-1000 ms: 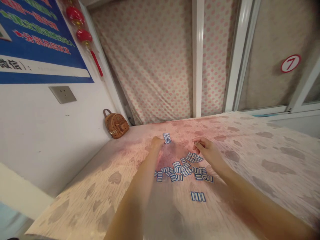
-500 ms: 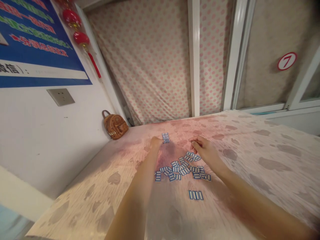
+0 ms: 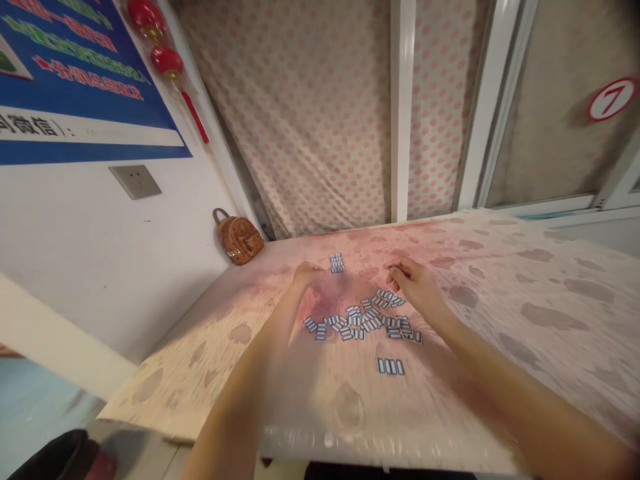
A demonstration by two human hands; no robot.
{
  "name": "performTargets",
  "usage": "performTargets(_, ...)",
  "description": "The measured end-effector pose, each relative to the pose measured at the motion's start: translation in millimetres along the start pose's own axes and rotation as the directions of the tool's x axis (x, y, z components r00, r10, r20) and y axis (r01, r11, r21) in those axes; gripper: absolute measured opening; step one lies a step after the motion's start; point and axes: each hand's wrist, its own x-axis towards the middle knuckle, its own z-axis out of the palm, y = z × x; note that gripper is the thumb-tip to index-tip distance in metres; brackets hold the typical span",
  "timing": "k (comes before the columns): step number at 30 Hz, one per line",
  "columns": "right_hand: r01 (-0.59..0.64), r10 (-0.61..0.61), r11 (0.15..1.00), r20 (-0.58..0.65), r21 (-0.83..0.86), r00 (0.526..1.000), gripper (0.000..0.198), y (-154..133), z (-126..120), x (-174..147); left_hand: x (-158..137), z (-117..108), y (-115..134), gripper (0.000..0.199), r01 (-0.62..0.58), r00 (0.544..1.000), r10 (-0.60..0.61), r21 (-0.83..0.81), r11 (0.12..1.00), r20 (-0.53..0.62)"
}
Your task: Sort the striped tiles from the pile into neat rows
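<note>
Small flat blue-and-white striped pieces (image 3: pixel 356 320) lie in a loose, overlapping spread across the middle of the table. Behind them stands a neat block of the same kind of pieces (image 3: pixel 337 263). My left hand (image 3: pixel 306 272) is just left of that block, its fingers stretched toward it with a narrow gap between; it appears to hold nothing. My right hand (image 3: pixel 409 277) hovers over the far right end of the spread, thumb and fingers pinched together. Whatever is in that pinch is too small to make out. A short row of pieces (image 3: pixel 390 367) lies apart, closer to me.
A patterned cloth (image 3: pixel 240 333) covers the table, whose front edge shows below. The small brown backpack (image 3: pixel 241 240) sits in the far left corner against the wall. Dotted curtains (image 3: pixel 310 133) hang behind the table. A dark object (image 3: pixel 60 457) is at the lower left, beyond the edge.
My left hand has drawn back left from the block of pieces. A piece at the spread's left end is now uncovered. The view has tipped down and shifted left; my right hand stays pinched.
</note>
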Motion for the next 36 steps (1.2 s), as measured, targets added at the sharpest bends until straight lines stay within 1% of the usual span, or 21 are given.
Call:
performTargets(1, 0.009, -0.009, 1.0, -0.005, -0.003, 1.0, 0.019, 2, 0, 1, -6, -3, -4, 0.012, -0.008, 1.0, 0.008, -0.006, 1.0, 0.017)
performTargets(3, 0.017, -0.017, 1.0, 0.004, -0.009, 1.0, 0.019, 6, 0, 1, -20, -7, -12, 0.011, -0.096, 0.989, 0.101, -0.053, 0.994, 0.106)
performTargets(4, 0.017, -0.016, 1.0, 0.01, -0.013, 1.0, 0.019, 7, 1, 1, -28, -7, -15, 0.014, -0.154, 0.969, 0.168, -0.091, 0.984, 0.179)
performTargets(6, 0.009, -0.008, 1.0, 0.02, -0.024, 1.0, 0.019, 9, 1, 1, -41, -5, -21, 0.025, -0.24, 0.901, 0.278, -0.151, 0.959, 0.333)
performTargets(8, 0.002, -0.001, 1.0, 0.023, -0.029, 1.0, 0.019, 10, 0, 1, -52, -2, -25, 0.034, -0.271, 0.847, 0.304, -0.139, 0.953, 0.435)
performTargets(10, 0.0, 0.0, 0.999, 0.017, -0.034, 1.0, 0.018, 9, -2, 1, -58, 0, -28, 0.036, -0.3, 0.828, 0.305, -0.088, 0.95, 0.47)
performTargets(15, -0.045, 0.045, 0.999, -0.02, 0.003, 0.999, 0.016, -3, -5, 7, -57, 7, -33, 0.037, -0.354, 0.838, 0.313, 0.008, 0.935, 0.446)
performTargets(18, -0.064, 0.064, 0.998, 0.017, 0.007, 0.998, 0.016, -20, -1, 13, -55, 14, -34, 0.035, -0.369, 0.836, 0.321, 0.023, 0.929, 0.445)
performTargets(22, 0.02, -0.016, 0.998, 0.077, -0.056, 0.997, 0.017, -40, 6, 22, -57, 18, -30, 0.024, -0.374, 0.808, 0.321, 0.009, 0.928, 0.494)
performTargets(24, 0.07, -0.061, 0.992, 0.088, -0.107, 0.994, 0.016, -40, 7, 23, -61, 18, -26, 0.021, -0.377, 0.809, 0.32, 0.018, 0.926, 0.492)
performTargets(25, 0.09, -0.077, 0.983, 0.087, -0.159, 0.993, 0.017, -37, 7, 23, -63, 17, -25, 0.02, -0.379, 0.814, 0.319, 0.027, 0.925, 0.486)
performTargets(27, 0.105, -0.078, 0.931, 0.089, -0.349, 0.993, 0.017, -24, 3, 22, -66, 17, -22, 0.017, -0.385, 0.819, 0.325, 0.034, 0.922, 0.473)
performTargets(28, 0.103, -0.057, 0.877, 0.111, -0.469, 0.992, 0.016, -16, 0, 21, -67, 18, -21, 0.015, -0.389, 0.818, 0.334, 0.024, 0.921, 0.469)
performTargets(30, 0.079, 0.044, 0.74, 0.166, -0.668, 0.985, 0.016, -1, -9, 19, -67, 21, -21, 0.013, -0.388, 0.813, 0.355, -0.025, 0.921, 0.462)
performTargets(32, 0.052, 0.155, 0.633, 0.192, -0.772, 0.969, 0.019, 10, -17, 17, -65, 25, -23, 0.011, -0.371, 0.817, 0.367, -0.082, 0.925, 0.445)
performTargets(33, 0.035, 0.198, 0.616, 0.198, -0.787, 0.96, 0.02, 14, -19, 16, -63, 26, -23, 0.012, -0.357, 0.824, 0.365, -0.103, 0.928, 0.433)
performTargets(34, 0.018, 0.229, 0.623, 0.205, -0.782, 0.952, 0.021, 16, -21, 16, -62, 28, -23, 0.012, -0.346, 0.836, 0.361, -0.114, 0.931, 0.412)
performTargets(36, -0.011, 0.268, 0.678, 0.232, -0.735, 0.935, 0.022, 18, -20, 14, -61, 30, -20, 0.015, -0.35, 0.872, 0.361, -0.095, 0.932, 0.329)
